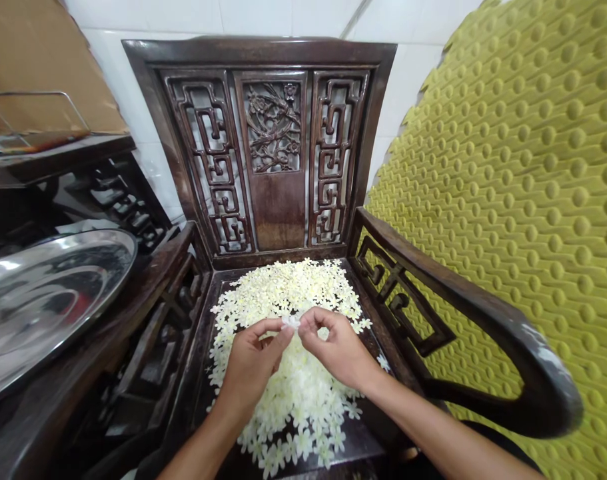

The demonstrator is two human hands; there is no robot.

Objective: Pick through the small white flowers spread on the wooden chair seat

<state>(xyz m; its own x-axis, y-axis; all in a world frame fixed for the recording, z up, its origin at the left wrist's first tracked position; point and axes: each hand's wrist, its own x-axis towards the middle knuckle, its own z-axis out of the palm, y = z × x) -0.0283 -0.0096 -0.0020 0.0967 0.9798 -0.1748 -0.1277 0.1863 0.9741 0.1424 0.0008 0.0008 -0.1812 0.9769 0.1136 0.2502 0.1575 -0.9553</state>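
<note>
Above the seat of a dark carved wooden chair, my left hand point(260, 350) and my right hand point(336, 343) meet almost fingertip to fingertip. Between them is a small whitish, partly see-through flower-like piece point(291, 322). My left thumb and forefinger pinch its left side, and my right thumb and fingertips close on its right side. Its exact form is too small to make out. Beneath both hands lies a wide spread of small pale yellow-white flowers point(288, 287), which look five-petalled, heaped on the chair seat point(368, 440).
The carved chair back point(278, 207) rises ahead, against white tiles. A wooden armrest point(463, 300) curves along the right, beside a yellow bumpy foam sheet point(533, 167). To the left, a large shiny metal tray point(118, 267) rests by the other armrest. Cardboard point(38, 53) stands behind it.
</note>
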